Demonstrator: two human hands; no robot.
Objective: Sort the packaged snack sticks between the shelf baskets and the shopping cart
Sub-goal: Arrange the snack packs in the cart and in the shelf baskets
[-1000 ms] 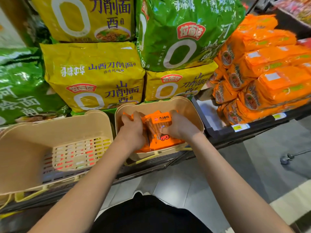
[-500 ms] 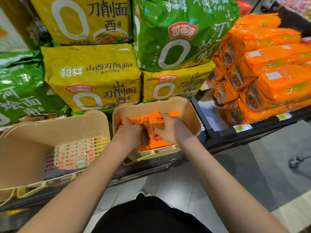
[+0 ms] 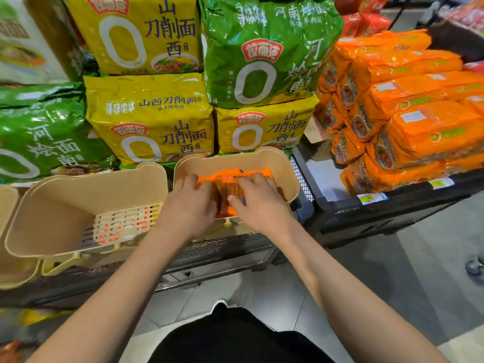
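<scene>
Orange packs of snack sticks (image 3: 227, 179) lie in the right beige shelf basket (image 3: 285, 176). Both my hands reach into this basket. My left hand (image 3: 188, 205) curls its fingers over the left edge of the packs. My right hand (image 3: 259, 205) grips them from the right, with its thumb tucked under the front. My hands cover most of the packs. Beside it on the left stands a second beige basket (image 3: 78, 200), which holds nothing I can see. No shopping cart is in view.
Large yellow noodle bags (image 3: 149, 119) and green ones (image 3: 262, 48) are stacked right behind the baskets. Orange noodle packs (image 3: 408, 113) fill the black shelf (image 3: 392, 205) on the right. Grey floor tiles lie below.
Both hands have lowered the orange pack from upright in front of them down into the right basket, flatter and further back.
</scene>
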